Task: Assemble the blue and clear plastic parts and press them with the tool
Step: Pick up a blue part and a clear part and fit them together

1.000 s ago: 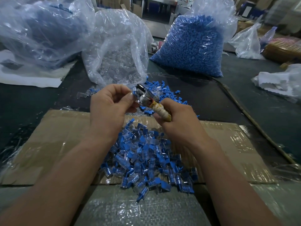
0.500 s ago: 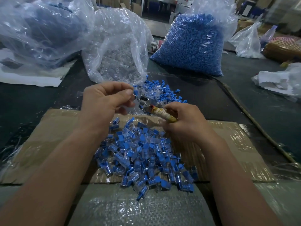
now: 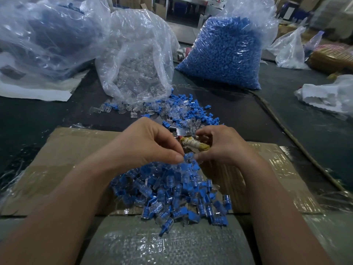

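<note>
We hold a part (image 3: 188, 156) over the pile (image 3: 168, 192)
Left hand (image 3: 141, 150) pinches it, likely to drop; right hand (image 3: 225, 148) grips the tool (image 3: 193, 144).

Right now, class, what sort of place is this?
Probably a small factory assembly bench: a bulk bag of blue parts, a bag of clear parts, and a heap of assembled pieces.

Left hand (image 3: 150, 148): palm down, thumb and forefinger pinching a blue-and-clear piece (image 3: 188, 156). Right hand (image 3: 225, 148): fingers curled round a tool handle (image 3: 194, 144), thumb tip just beside the same piece. Forearms: bare, converging from the lower corners.
</note>
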Demonstrator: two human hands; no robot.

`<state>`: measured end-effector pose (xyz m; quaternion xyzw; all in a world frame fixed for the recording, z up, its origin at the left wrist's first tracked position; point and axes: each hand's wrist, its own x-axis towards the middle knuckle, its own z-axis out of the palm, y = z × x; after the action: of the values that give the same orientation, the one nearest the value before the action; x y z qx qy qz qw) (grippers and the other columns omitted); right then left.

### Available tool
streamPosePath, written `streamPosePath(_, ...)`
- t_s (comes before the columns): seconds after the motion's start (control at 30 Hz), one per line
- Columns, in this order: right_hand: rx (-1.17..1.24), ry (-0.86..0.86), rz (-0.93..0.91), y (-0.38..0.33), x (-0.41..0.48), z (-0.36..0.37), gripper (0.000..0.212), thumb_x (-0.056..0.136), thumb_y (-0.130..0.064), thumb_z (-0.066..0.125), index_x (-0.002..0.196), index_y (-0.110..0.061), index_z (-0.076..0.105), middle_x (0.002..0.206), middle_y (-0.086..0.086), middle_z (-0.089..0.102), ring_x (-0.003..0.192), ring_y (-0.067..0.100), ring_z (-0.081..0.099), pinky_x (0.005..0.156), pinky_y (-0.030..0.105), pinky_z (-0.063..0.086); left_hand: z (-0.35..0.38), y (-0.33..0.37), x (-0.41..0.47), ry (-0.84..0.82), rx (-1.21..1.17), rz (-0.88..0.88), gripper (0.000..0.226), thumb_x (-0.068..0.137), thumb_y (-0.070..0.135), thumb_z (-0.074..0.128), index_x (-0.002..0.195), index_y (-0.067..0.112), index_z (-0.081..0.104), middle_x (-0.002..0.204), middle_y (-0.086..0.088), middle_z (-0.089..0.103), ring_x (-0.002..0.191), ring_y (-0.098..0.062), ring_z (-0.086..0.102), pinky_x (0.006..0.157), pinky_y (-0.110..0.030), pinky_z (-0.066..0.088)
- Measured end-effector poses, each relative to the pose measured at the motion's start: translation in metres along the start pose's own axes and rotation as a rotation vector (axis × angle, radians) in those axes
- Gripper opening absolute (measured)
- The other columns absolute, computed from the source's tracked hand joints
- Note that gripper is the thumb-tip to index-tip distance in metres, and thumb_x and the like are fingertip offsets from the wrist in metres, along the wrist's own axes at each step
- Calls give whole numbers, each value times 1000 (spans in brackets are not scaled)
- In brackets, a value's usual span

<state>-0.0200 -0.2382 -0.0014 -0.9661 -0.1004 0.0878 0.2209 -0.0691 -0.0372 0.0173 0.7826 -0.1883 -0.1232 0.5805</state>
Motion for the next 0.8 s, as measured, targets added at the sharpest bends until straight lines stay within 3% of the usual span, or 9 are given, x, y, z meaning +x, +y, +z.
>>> streamPosePath(0.13,-8,-45,-12,-2,1,1,74,61,-34,82,128,-26,51,125,-5,55,98,7,43,83,26,34,-4,0,-1,49,-2,16,28,48,41,72,70,23,75,68,-3,71,64,-10,66,63,-16,53)
streamPosePath(0.27,32,-93,-13,-3,-1,0,74,63,-33,80,129,-26,48,126,-5,52,99,7,42,82,26,33,-10,-5,1,317,-73,-8,14,59,29,70,70,22,73,62,3,69,46,-3,53,45,-7,41)
streamPosePath(0.33,69,-115,-8,-2,-3,-2,74,64,-32,80,130,-27,47,125,-8,51,100,6,41,84,26,33,-15,-12,6,489,-52,-31,6,69,16,71,67,22,70,58,6,68,43,3,50,42,-7,39)
streamPosePath(0.4,87,-142,5,-1,-5,-4,73,65,-33,80,130,-28,46,117,-12,50,100,6,42,83,26,33,-21,-23,12,649,87,-70,16,76,10,70,71,25,67,64,8,67,55,3,58,51,-11,44)
streamPosePath(0.5,101,-165,13,2,-4,-6,67,67,-33,79,127,-30,48,103,-19,46,100,6,45,78,25,32,-29,-32,18,769,279,-148,13,80,12,69,82,24,69,82,6,68,76,-4,60,70,-21,44)
streamPosePath(0.67,119,-181,9,3,-3,-7,65,68,-34,78,125,-31,48,96,-22,44,93,1,42,67,18,31,-41,-38,39,702,548,-191,28,83,9,65,110,16,66,103,-6,67,88,-14,57,86,-30,45)
streamPosePath(0.8,108,-184,3,4,-4,-7,65,69,-34,78,126,-30,48,103,-19,46,98,4,44,78,23,34,-40,-43,61,556,843,-223,33,85,14,64,117,20,62,126,-10,55,111,-28,52,92,-43,44)
